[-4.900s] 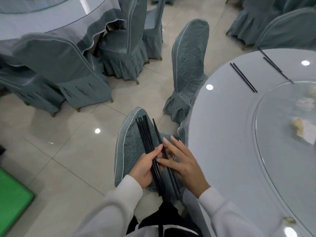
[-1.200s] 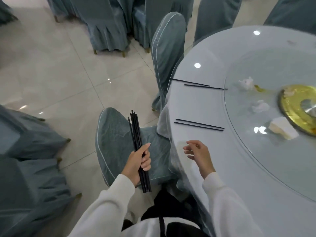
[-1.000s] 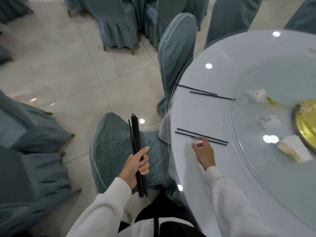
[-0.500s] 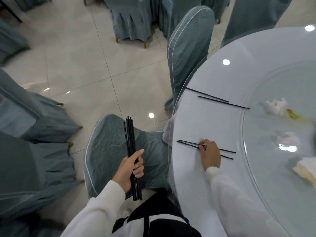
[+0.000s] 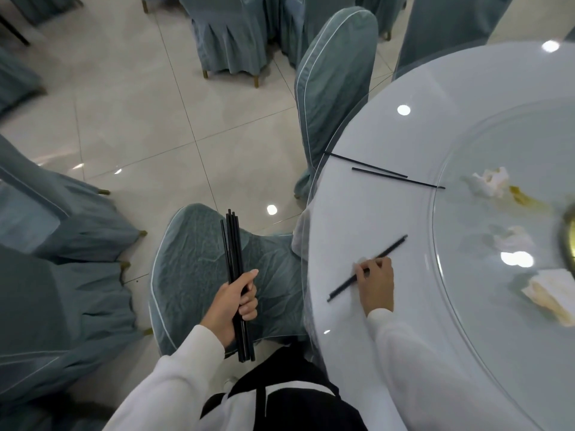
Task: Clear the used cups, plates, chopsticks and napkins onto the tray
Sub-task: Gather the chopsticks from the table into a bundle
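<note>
At frame centre-right, the right hand point(image 5: 375, 279) pinches a pair of black chopsticks point(image 5: 367, 269) at mid-length on the round table point(image 5: 357, 209); their long axis runs diagonally, lower left to upper right. The left hand point(image 5: 235, 301) grips a bundle of chopsticks point(image 5: 235, 244), held roughly upright over a covered chair point(image 5: 193, 275), just left of the pair. A second loose pair point(image 5: 382, 172) lies farther up the table edge, nearer the right hand. Crumpled napkins point(image 5: 490, 181) sit on the glass turntable point(image 5: 466, 306). Tiled floor point(image 5: 140, 119); no tray in view.
</note>
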`<state>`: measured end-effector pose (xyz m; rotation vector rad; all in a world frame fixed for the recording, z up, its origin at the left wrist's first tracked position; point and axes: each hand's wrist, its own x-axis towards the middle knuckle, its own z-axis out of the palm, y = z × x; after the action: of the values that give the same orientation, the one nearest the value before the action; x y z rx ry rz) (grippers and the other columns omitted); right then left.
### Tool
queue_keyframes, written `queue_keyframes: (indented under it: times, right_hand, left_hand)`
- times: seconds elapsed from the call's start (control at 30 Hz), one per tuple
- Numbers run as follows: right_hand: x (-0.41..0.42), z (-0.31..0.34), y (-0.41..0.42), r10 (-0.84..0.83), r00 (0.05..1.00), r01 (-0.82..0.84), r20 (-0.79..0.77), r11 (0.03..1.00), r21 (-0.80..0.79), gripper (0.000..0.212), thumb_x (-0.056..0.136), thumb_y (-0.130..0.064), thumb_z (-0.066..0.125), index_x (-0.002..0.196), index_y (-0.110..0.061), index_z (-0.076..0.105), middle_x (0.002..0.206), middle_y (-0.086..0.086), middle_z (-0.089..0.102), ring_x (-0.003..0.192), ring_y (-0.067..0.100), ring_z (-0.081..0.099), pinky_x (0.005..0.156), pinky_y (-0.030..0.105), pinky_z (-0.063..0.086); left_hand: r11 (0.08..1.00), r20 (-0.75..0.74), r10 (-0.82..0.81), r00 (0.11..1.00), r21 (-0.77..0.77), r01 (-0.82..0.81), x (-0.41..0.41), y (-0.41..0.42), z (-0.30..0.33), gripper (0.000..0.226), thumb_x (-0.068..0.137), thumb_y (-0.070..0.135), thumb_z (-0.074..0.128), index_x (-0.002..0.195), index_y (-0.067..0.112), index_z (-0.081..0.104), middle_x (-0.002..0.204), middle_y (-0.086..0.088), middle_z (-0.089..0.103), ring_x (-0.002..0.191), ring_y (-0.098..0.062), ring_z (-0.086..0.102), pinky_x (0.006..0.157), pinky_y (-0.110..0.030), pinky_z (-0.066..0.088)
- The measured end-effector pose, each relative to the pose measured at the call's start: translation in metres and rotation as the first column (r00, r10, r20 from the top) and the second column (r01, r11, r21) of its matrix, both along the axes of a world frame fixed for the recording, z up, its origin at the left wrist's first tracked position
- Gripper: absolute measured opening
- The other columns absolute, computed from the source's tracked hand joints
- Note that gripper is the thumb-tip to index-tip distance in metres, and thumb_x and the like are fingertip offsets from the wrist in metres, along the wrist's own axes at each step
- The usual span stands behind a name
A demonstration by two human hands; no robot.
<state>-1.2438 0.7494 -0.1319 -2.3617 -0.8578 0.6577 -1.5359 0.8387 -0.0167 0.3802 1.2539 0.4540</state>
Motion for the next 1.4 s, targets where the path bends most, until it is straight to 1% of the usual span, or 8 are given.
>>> queue_keyframes:
  times: [0.13, 0.33, 0.57, 0.83, 1.0, 1.13, 1.23, 1.4]
  right_hand:
    - [-0.003, 0.002, 0.0, -0.109, 0.993, 0.109, -0.045, 0.994, 0.0, 0.004, 0.098, -0.006, 0.068, 0.101, -0.004, 0.07, 0.117, 0.007, 0.051, 0.096, 0.029, 0.06, 0.094, 0.035, 0.05]
    - [0.002, 0.007, 0.002, -0.469, 0.858, 0.454, -0.21, 0.883, -0.116, 0.031, 0.092, -0.014, 0.079, 0.119, -0.004, 0.067, 0.112, 0.014, 0.074, 0.111, 0.034, 0.067, 0.096, 0.037, 0.049]
    - [0.009, 0.01, 0.008, -0.391, 0.908, 0.331, -0.149, 0.889, -0.316, 0.023, 0.098, -0.018, 0.07, 0.114, -0.004, 0.078, 0.113, 0.02, 0.076, 0.107, 0.041, 0.071, 0.085, 0.039, 0.053]
    - [0.016, 0.024, 0.018, -0.144, 0.987, 0.083, -0.07, 0.833, -0.547, 0.034, 0.104, -0.02, 0.055, 0.132, -0.001, 0.061, 0.138, 0.021, 0.057, 0.132, 0.04, 0.052, 0.105, 0.047, 0.048]
    - [-0.006, 0.057, 0.029, -0.205, 0.858, 0.075, -0.471, 0.957, -0.28, 0.021, 0.1, -0.019, 0.068, 0.092, 0.0, 0.074, 0.081, 0.007, 0.063, 0.081, 0.028, 0.056, 0.067, 0.03, 0.046]
    - [-0.058, 0.103, 0.038, -0.052, 0.649, -0.114, -0.759, 0.98, -0.165, 0.02, 0.1, -0.033, 0.071, 0.105, -0.014, 0.077, 0.098, -0.001, 0.071, 0.091, 0.014, 0.062, 0.075, 0.026, 0.048]
    - [-0.101, 0.126, 0.039, 0.044, 0.512, -0.218, -0.858, 0.973, -0.08, 0.019, 0.099, -0.037, 0.073, 0.087, -0.023, 0.08, 0.088, -0.006, 0.072, 0.082, 0.006, 0.064, 0.077, 0.026, 0.045]
    - [-0.174, 0.152, 0.042, 0.096, 0.506, -0.232, -0.857, 0.972, -0.028, 0.018, 0.097, -0.033, 0.075, 0.101, -0.017, 0.082, 0.074, -0.009, 0.066, 0.062, 0.002, 0.051, 0.061, 0.018, 0.042]
  left_hand:
    - [1.0, -0.001, 0.004, 1.0, 0.0, -0.004, -0.002, -0.004, 0.002, 0.041, 0.103, 0.025, 0.063, 0.066, 0.017, 0.047, 0.052, 0.003, 0.025, 0.035, -0.009, 0.024, 0.034, -0.021, 0.024]
    - [1.0, 0.007, 0.01, 1.0, -0.001, -0.01, -0.007, -0.01, 0.005, 0.041, 0.103, 0.026, 0.063, 0.066, 0.017, 0.047, 0.052, 0.003, 0.025, 0.035, -0.009, 0.025, 0.034, -0.021, 0.025]
    - [1.0, -0.005, 0.003, 1.0, -0.004, -0.003, -0.015, -0.018, 0.004, 0.042, 0.103, 0.026, 0.064, 0.066, 0.017, 0.047, 0.052, 0.002, 0.026, 0.036, -0.01, 0.025, 0.034, -0.021, 0.025]
    - [0.997, -0.074, -0.028, 0.997, 0.072, 0.033, -0.018, -0.023, 0.007, 0.036, 0.1, 0.03, 0.07, 0.073, 0.015, 0.052, 0.055, 0.001, 0.027, 0.039, -0.01, 0.027, 0.037, -0.022, 0.027]
    - [0.992, -0.078, -0.015, 0.997, 0.124, 0.024, -0.028, -0.026, 0.013, 0.027, 0.099, 0.031, 0.072, 0.092, 0.007, 0.063, 0.057, -0.001, 0.037, 0.042, -0.012, 0.036, 0.039, -0.024, 0.035]
    - [0.989, -0.055, 0.021, 0.998, 0.148, -0.012, -0.035, -0.024, 0.018, 0.021, 0.101, 0.025, 0.069, 0.101, 0.004, 0.067, 0.075, -0.013, 0.068, 0.055, -0.02, 0.064, 0.046, -0.027, 0.05]
    - [0.99, 0.01, 0.034, 0.999, 0.137, -0.035, -0.042, -0.019, 0.02, 0.021, 0.104, 0.022, 0.066, 0.107, 0.002, 0.066, 0.103, -0.023, 0.078, 0.085, -0.032, 0.079, 0.058, -0.033, 0.062]
    - [0.995, 0.11, -0.008, 0.994, 0.103, -0.003, -0.071, -0.003, 0.019, 0.019, 0.102, 0.021, 0.068, 0.108, 0.003, 0.065, 0.113, -0.025, 0.076, 0.105, -0.039, 0.076, 0.074, -0.045, 0.065]
